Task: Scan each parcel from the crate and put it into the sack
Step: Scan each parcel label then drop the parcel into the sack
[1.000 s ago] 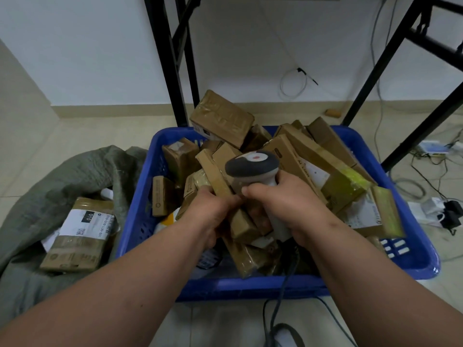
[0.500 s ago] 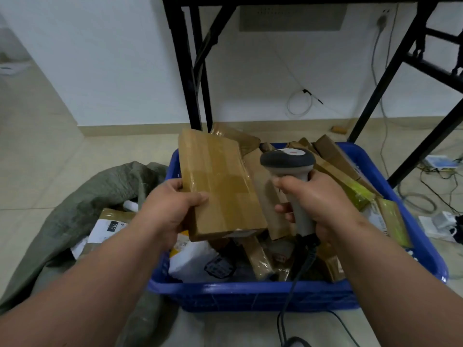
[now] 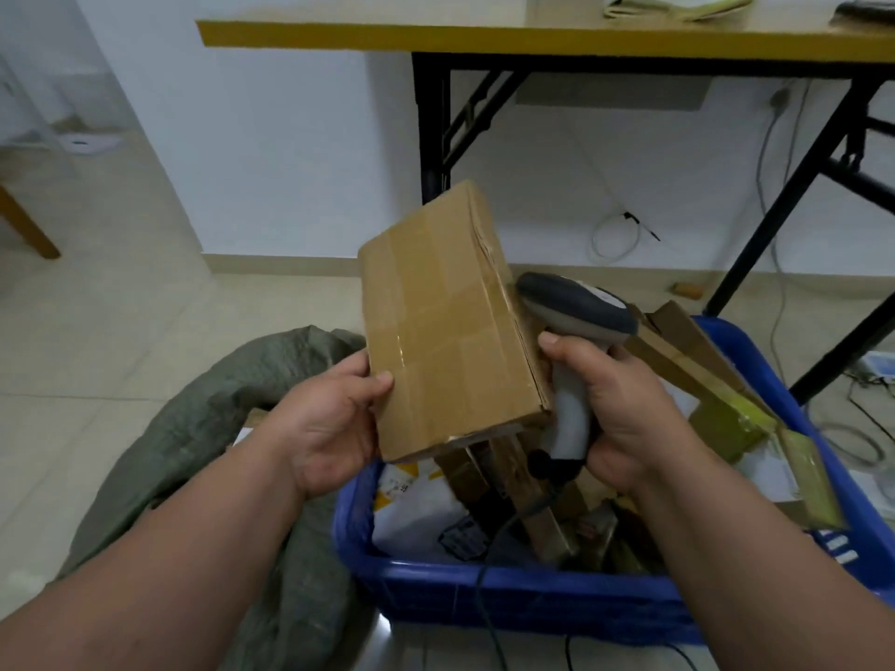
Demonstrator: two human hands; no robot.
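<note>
Left hand (image 3: 329, 428) gripping box (image 3: 448, 326) above crate (image 3: 532, 598), right hand (image 3: 624, 409) clutching scanner (image 3: 576, 331) beside it, sack (image 3: 218, 418) lying left

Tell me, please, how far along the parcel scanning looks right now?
Early, I'd judge. Done: the sack holds little that shows, just a parcel edge at its mouth. In hand: the left hand grips a taped cardboard parcel while the right hand holds the scanner beside it. Left: the blue crate remains heaped with parcels.
</note>
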